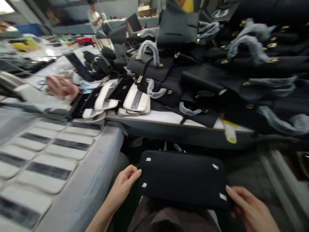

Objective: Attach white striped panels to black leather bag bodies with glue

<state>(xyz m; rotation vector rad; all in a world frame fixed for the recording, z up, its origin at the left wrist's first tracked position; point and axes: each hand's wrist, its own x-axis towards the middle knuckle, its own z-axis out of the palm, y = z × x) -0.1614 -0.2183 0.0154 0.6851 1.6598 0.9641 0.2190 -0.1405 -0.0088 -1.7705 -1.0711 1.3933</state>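
A black handbag (182,178) is held over my lap, its flat base facing up at me. Small white tabs cover spots near the base's corners. My left hand (125,180) pinches the left end, thumb on the edge. At the right end, my right hand (249,204) grips the lower corner with its thumb on top and its fingers partly hidden beneath. Bits of clear wrapping show just beyond the bag's far edge; what they belong to is mostly hidden.
Ahead, a long table (166,117) bears many black handbags (154,64) with plastic-wrapped handles. White panels with dark stripes (48,169) lie in rows on the left table. A pink object (62,85) lies farther back. Another person (95,16) is in the background.
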